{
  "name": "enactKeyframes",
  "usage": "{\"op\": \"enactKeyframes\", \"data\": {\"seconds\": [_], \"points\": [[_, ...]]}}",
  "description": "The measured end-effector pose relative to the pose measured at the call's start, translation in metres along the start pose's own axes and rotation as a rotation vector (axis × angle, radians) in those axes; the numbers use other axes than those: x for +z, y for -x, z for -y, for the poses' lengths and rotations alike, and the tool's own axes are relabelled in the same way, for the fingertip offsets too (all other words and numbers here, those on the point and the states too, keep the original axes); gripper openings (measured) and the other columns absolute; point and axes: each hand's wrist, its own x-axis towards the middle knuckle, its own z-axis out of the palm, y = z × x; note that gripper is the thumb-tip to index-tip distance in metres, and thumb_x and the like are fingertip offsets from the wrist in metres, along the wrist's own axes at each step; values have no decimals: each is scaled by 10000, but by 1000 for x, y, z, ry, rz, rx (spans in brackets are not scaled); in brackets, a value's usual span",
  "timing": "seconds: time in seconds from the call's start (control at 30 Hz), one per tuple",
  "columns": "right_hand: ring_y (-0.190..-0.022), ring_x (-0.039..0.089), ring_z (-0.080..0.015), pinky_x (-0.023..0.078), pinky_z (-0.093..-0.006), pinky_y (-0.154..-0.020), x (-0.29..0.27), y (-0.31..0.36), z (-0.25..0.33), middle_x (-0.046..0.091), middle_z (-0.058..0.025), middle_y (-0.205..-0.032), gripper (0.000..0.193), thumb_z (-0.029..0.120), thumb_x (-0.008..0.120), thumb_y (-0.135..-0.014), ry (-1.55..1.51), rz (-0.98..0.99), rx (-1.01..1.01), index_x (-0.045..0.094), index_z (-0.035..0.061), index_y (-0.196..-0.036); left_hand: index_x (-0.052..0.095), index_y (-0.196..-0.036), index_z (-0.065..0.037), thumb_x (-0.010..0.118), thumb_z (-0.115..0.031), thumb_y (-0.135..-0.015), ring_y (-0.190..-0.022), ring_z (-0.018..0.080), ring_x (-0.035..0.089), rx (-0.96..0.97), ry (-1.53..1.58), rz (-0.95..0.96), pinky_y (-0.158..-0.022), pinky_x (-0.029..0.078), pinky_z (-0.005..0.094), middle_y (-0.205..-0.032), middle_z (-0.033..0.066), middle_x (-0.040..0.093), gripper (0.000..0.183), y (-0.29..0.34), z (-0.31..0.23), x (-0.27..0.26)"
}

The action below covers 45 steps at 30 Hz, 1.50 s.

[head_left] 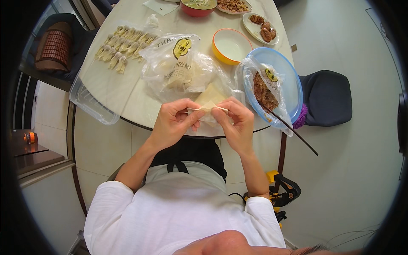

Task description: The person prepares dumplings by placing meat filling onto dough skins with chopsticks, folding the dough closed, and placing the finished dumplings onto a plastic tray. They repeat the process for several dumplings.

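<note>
Between my two hands, just above the near edge of the table, is a thin pale dough wrapper [208, 106]. My left hand [176, 120] pinches its left side between thumb and fingers. My right hand [233, 120] pinches the right side the same way. Whether filling lies inside the wrapper is hidden. Right beyond my hands lies a stack of flat wrappers [211, 94], partly in a clear printed plastic bag [168, 63]. To the right, a blue basin [289, 78] holds a bag of minced meat filling [264, 92], with dark chopsticks [297, 135] sticking out over the rim.
Rows of folded dumplings [123, 44] lie at the table's far left. A clear plastic tray [91, 102] overhangs the left edge. An orange-and-yellow bowl [231, 46], a red bowl [198, 11] and a plate of brown food pieces [250, 27] stand farther back. A dark chair [327, 97] is at right.
</note>
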Motion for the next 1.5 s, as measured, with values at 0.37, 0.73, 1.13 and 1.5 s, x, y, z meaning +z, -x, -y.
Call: {"op": "enactKeyframes", "data": {"seconds": [0.37,0.73,1.13,1.5], "points": [[-720,562,-98,458,-229,-636,7,0,10,605,-32,-770,144,100,648,-878,-175,5,43,667,-31,-936,609,-951,43,581,-125,-929,-660,113,612,13,305,-16,-596,536,254,-777,77,630,172,2,4,1],[-564,567,-109,449,-218,-542,15,11,-1,617,-67,-697,160,97,579,-928,-290,-63,142,632,-54,-937,616,-974,30,590,-130,-925,-738,123,615,67,377,-186,-646,531,258,-852,73,643,169,1,5,14],[-635,582,-92,460,-213,-574,14,8,0,612,-41,-730,124,59,625,-887,-212,-63,130,661,-40,-953,652,-911,16,644,-59,-871,-814,89,571,187,48,-114,-644,519,233,-925,52,608,86,-2,0,7],[-625,576,-114,451,-225,-567,10,4,-2,608,-82,-768,71,-4,672,-818,210,-81,-197,646,-33,-877,663,-928,20,655,-35,-853,-762,89,586,219,-65,-109,-581,512,205,-914,56,598,94,-4,-7,5]]}}
